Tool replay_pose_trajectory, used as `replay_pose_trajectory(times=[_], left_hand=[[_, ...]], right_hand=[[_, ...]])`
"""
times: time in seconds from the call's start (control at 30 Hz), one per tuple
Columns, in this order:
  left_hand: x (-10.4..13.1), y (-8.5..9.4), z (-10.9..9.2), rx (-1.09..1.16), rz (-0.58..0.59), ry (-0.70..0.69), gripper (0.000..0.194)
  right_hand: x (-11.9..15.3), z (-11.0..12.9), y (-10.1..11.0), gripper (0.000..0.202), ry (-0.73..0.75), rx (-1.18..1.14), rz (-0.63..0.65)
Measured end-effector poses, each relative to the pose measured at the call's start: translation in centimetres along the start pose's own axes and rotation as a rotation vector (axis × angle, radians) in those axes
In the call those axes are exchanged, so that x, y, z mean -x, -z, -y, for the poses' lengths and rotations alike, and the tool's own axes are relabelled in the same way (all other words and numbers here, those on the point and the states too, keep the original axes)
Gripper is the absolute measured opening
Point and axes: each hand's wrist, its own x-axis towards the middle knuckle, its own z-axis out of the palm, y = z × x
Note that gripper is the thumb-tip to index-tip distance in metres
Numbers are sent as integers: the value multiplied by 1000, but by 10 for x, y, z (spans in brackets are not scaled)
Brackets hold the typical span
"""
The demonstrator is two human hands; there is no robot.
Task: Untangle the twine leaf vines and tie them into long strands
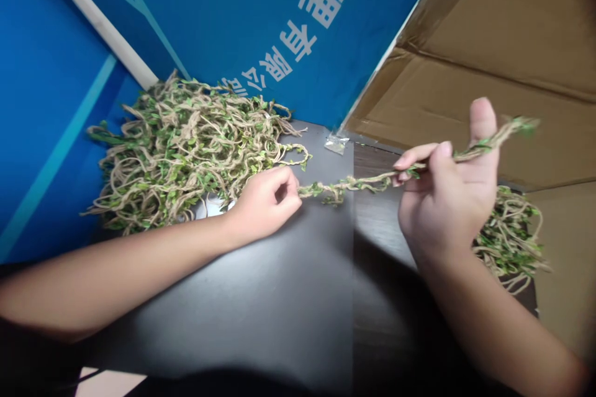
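Observation:
A twine cord with small green leaves [347, 185] stretches between my two hands above the dark table. One end of it is pinched in the closed fingers of my left hand [267, 203]. My right hand [447, 192] grips the cord between thumb and fingers, with the index finger held out straight. From there the cord runs on past the finger to a free, blurred leafy end. Just behind my left hand lies a large tangled pile of the same leafy twine [186, 149]. A smaller pile of leafy twine [512, 236] is partly hidden behind my right wrist.
Blue panels [223, 12] with white characters stand at the back, and a white pole [97, 18] leans at the left. Cardboard [488, 87] rises at the right. A small clear plastic packet [336, 143] lies near the panel's foot on the grey tabletop [261, 298].

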Motion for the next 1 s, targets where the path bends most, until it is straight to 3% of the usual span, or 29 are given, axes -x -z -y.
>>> replay_pose_trajectory(times=[0.07, 0.27, 0.37, 0.5, 0.63, 0.83, 1.0], left_hand=[[2, 0, 0, 143, -29, -27, 12], [3, -2, -5, 380, -135, -79, 20], [1, -1, -7, 268, -104, -157, 33], [0, 3, -9, 52, -93, -372, 20], [2, 8, -17, 32, -88, -503, 18], [5, 20, -27, -25, -248, -524, 19], [-3, 34, -30, -41, -330, -631, 17]], right_hand=[[-7, 1, 6, 35, -69, 18, 4], [6, -27, 7, 39, -175, 59, 105], [17, -40, 3, 37, -181, 66, 161], [14, -47, 8, 40, -161, 114, 148], [-4, -57, 23, 49, -222, 300, 188], [-14, -72, 38, 51, -146, 697, 300], [-10, -73, 36, 40, -75, 836, 371]])
